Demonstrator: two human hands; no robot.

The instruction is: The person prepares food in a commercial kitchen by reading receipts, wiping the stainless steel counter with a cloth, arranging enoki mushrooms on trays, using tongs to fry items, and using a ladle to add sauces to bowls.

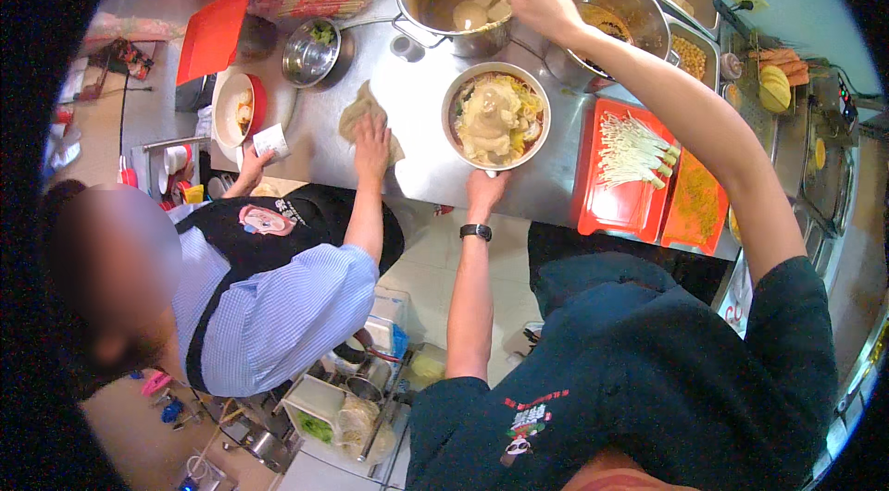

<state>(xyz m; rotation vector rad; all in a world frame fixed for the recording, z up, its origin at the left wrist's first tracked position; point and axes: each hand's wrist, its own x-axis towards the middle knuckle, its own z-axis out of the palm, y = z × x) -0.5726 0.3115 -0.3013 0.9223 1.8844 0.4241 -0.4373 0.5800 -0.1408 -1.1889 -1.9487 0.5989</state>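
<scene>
My left hand [486, 195] is closed round the short handle of a white bowl [447, 132] at the counter's near edge. Shredded yellow food topped with a thick beige sauce [489, 121] fills this bowl. Stretched across the counter, my right hand [542, 2] is closed on the handle of a ladle [470, 15]. The ladle's head rests inside a large steel pot [406, 2] that holds similar beige sauce. Most of the ladle's handle is hidden by my fingers.
On my left, a co-worker's hand [372, 147] presses a tan cloth [356, 111] on the steel counter. A second pot [659, 24] holds dark sauce. Red trays [587, 199] carry enoki mushrooms [634, 149] and yellow shreds. A steel bowl [301, 65] and a red-sided bowl [259, 107] stand left.
</scene>
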